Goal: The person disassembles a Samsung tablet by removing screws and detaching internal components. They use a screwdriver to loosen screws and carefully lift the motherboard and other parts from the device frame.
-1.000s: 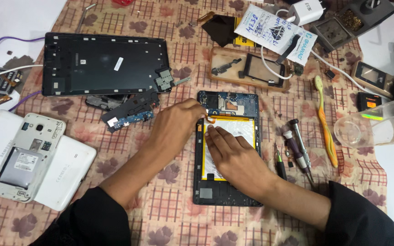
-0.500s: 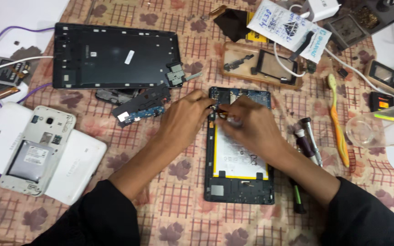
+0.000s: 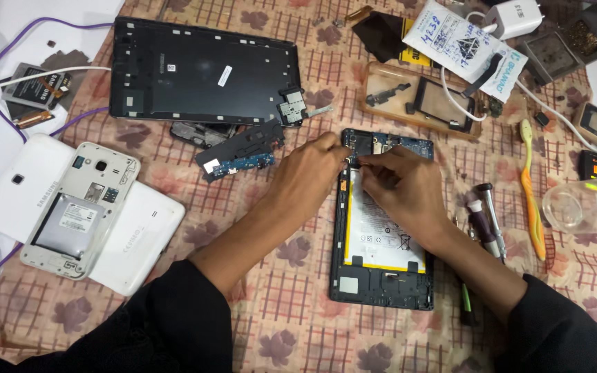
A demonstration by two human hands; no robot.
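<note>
An opened small tablet (image 3: 383,238) lies back-up on the patterned cloth, its white battery (image 3: 385,231) and blue circuit board (image 3: 399,146) showing. My left hand (image 3: 309,176) rests at the tablet's upper left corner, fingertips pinched at the board's edge. My right hand (image 3: 401,190) lies over the top of the battery, its fingertips meeting the left ones at the same spot. Whatever small part sits between the fingers is hidden.
A large black tablet frame (image 3: 202,72) lies at the back left, loose boards (image 3: 236,155) before it. A white tablet back with an open phone (image 3: 81,211) sits left. Screwdrivers (image 3: 485,217), an orange toothbrush (image 3: 532,190), a clear cup (image 3: 575,207) and trays of parts (image 3: 423,103) crowd the right.
Both hands moved up from the battery's middle to the tablet's upper left corner and now stay pinched together there. The view has shifted slightly.
</note>
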